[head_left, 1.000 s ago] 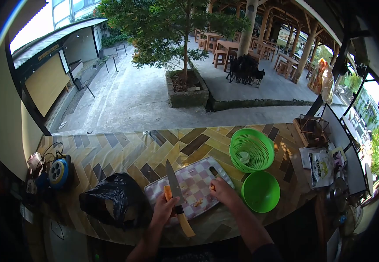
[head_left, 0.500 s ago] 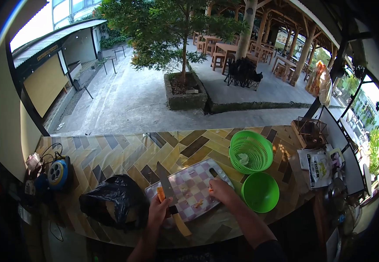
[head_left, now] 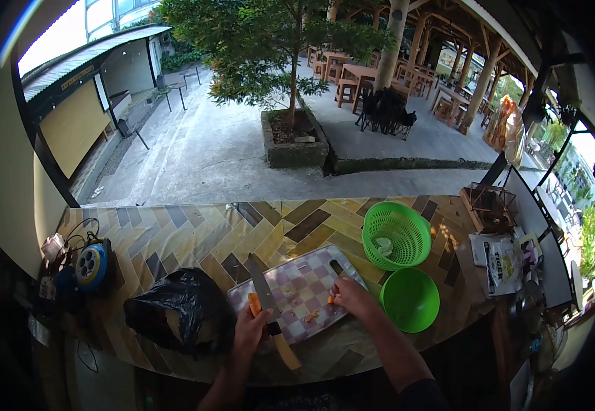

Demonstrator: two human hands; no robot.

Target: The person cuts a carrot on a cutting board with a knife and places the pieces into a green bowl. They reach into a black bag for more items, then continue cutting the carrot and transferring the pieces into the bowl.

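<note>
My left hand [head_left: 248, 330] is closed around an orange carrot [head_left: 253, 301], its thumb lying across the base of a knife [head_left: 261, 284]. The blade points up and away over the board's left side, while the pale handle juts toward the lower right. Over the right part of the checkered cutting board [head_left: 297, 274], my right hand [head_left: 351, 296] pinches a small orange carrot piece [head_left: 331, 299]. Orange scraps [head_left: 311, 316] lie on the board between the hands. The fingers of both hands are partly hidden.
A black plastic bag [head_left: 181, 308] sits left of the board. To its right are a green strainer basket [head_left: 407, 233] and a green bowl [head_left: 410, 301]. A blue cable reel [head_left: 92, 266] stands far left; plastic packets [head_left: 503, 264] lie far right.
The small carrot piece shows more clearly below my right fingers. My left hand, the carrot and the knife stay nearly in place; the whole view shifts slightly.
</note>
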